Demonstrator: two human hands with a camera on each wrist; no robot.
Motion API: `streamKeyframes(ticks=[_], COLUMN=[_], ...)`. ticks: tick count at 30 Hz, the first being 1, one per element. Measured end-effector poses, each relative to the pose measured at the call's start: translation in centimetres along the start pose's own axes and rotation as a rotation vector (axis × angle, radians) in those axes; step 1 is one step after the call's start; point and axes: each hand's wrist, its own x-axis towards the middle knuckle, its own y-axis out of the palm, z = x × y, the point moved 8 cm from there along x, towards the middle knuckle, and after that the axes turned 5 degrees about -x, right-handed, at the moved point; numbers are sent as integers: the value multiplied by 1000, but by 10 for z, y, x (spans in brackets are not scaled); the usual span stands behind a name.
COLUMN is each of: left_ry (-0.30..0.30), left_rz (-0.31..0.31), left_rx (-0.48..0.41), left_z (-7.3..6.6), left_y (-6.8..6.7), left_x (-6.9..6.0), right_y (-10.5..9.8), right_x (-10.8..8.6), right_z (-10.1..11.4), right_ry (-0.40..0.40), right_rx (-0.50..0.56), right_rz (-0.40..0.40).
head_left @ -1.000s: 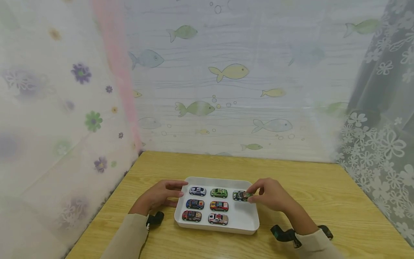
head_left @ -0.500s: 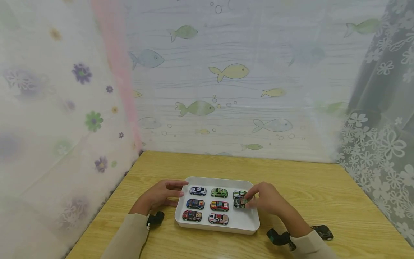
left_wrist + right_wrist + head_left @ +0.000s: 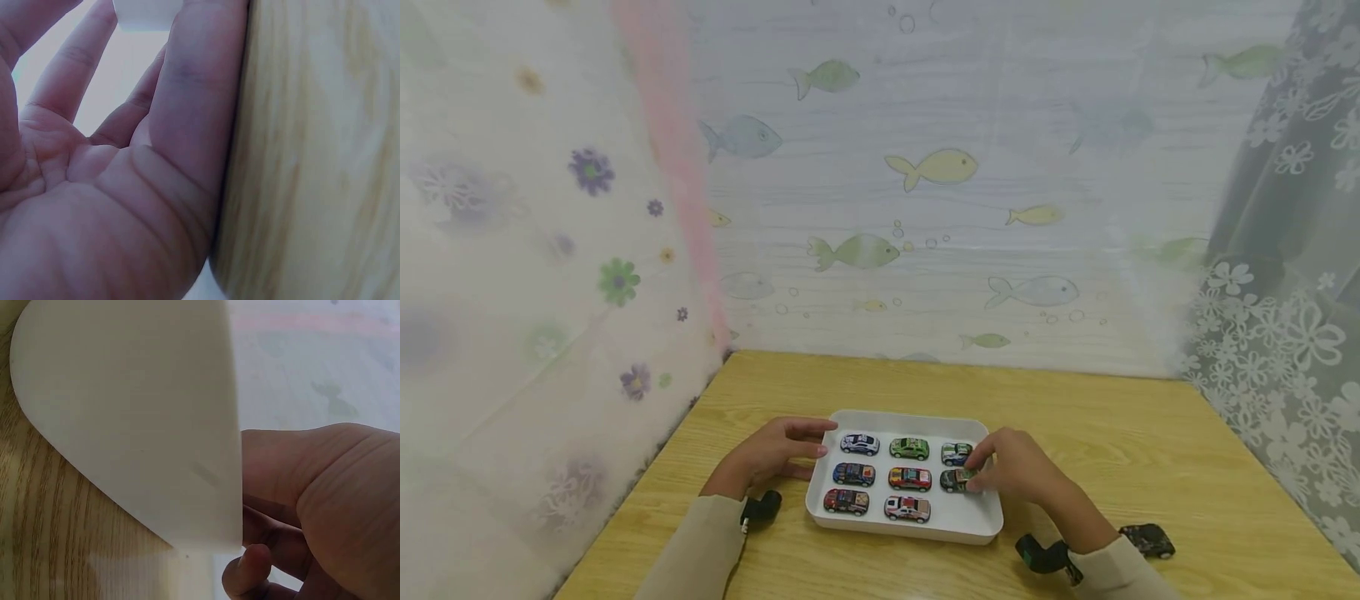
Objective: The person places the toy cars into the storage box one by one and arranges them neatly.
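My right hand pinches a dark green toy car between thumb and fingers, low in the right part of the white tray. Just behind that car stands a white-and-green toy car, partly covered by the fingers. At the tray's left side, my left hand touches the rim with extended fingers. From the left wrist, its palm shows against the wooden table. In the right wrist view the tray wall hides the pinched car and the fingertips.
Two more columns of toy cars fill the tray's left and middle, among them a green car and a red-and-yellow car. A black toy car lies on the table beside my right sleeve. Patterned curtains surround the table.
My right hand has brought the dark green car toward me, from over the white-and-green car to the spot in front of it. The left hand and tray stay put.
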Motion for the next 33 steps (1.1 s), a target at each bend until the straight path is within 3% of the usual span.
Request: streamKeyframes(ticks=[21, 33], left_ry=[6, 3], left_rz=[9, 13], left_rx=[9, -3], left_z=[2, 1], left_y=[-1, 1], left_x=[1, 1], right_y=[-4, -43], right_x=[-2, -21], right_z=[3, -6], right_ry=[-20, -234], right_rx=[-13, -25], right_rz=[18, -35])
